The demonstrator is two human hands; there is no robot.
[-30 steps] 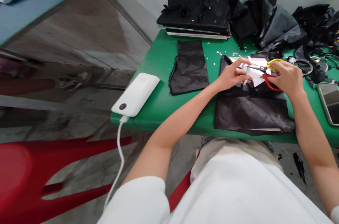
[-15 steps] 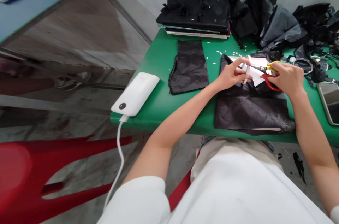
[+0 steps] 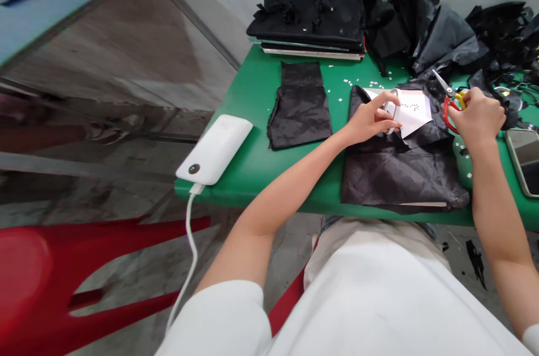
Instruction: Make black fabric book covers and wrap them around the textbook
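My left hand [image 3: 374, 118] is closed on a narrow white roll of tape [image 3: 394, 114], pinched between thumb and fingers and standing on edge. Behind and beside it lies a white sheet of paper [image 3: 415, 112] with small dark marks. Under the paper is a crinkled black sheet [image 3: 396, 173], folded around something flat with a pale edge near the table's front. My right hand [image 3: 480, 117] grips scissors with red and yellow handles [image 3: 451, 106]. Their blades point up and left, away from the tape, above the crumpled black material.
A smaller black piece [image 3: 301, 106] lies left on the green table [image 3: 227, 103]. Behind it stands a black-topped stack [image 3: 311, 19]; crumpled black material [image 3: 446, 36] fills the back right. A white power bank [image 3: 215, 148] with cable sits front left, a phone [image 3: 524, 159] far right. Small white scraps are scattered about.
My right hand has drawn the scissors right, away from the tape, and their blades now point upward. More of the marked paper shows. My left hand stays nearly still.
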